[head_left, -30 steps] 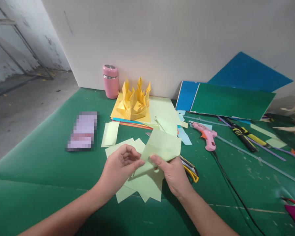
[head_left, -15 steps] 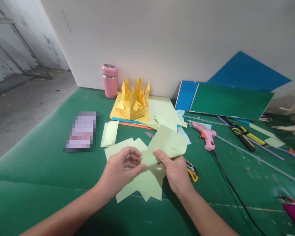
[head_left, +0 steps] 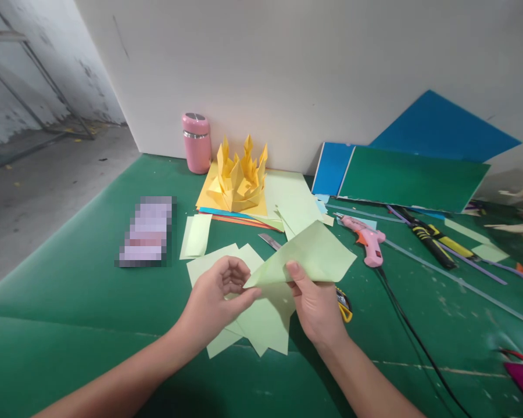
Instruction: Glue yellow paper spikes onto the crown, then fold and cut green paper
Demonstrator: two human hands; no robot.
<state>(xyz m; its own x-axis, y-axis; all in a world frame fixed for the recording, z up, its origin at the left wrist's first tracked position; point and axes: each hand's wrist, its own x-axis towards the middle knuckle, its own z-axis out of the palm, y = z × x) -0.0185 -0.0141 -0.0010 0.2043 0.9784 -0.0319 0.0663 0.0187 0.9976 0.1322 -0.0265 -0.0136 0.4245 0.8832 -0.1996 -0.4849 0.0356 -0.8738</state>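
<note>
My right hand (head_left: 316, 302) pinches a pale green sheet of paper (head_left: 318, 255) with the thumb on top, and the sheet is bent over into a pointed shape. Its narrow left corner lies between the thumb and curled fingers of my left hand (head_left: 220, 296), which are apart and do not visibly grip it. Beneath both hands several pale green paper squares (head_left: 265, 325) overlap on the table. A utility knife (head_left: 345, 305) lies under the held sheet, its blade showing beyond the far side and its yellow-and-black end beside my right hand.
A yellow folded-paper crown (head_left: 239, 186) stands on stacked coloured paper (head_left: 287, 191), beside a pink flask (head_left: 197, 143). Rightward lie a pink glue gun (head_left: 366, 239) with its cord, pliers (head_left: 436, 241) and glue sticks. A pixelated object (head_left: 148, 232) and folded green paper (head_left: 196, 237) lie left.
The green sheet has turned in my right hand, its right end swinging outward and its left corner now showing as a point. My left hand has barely moved.
</note>
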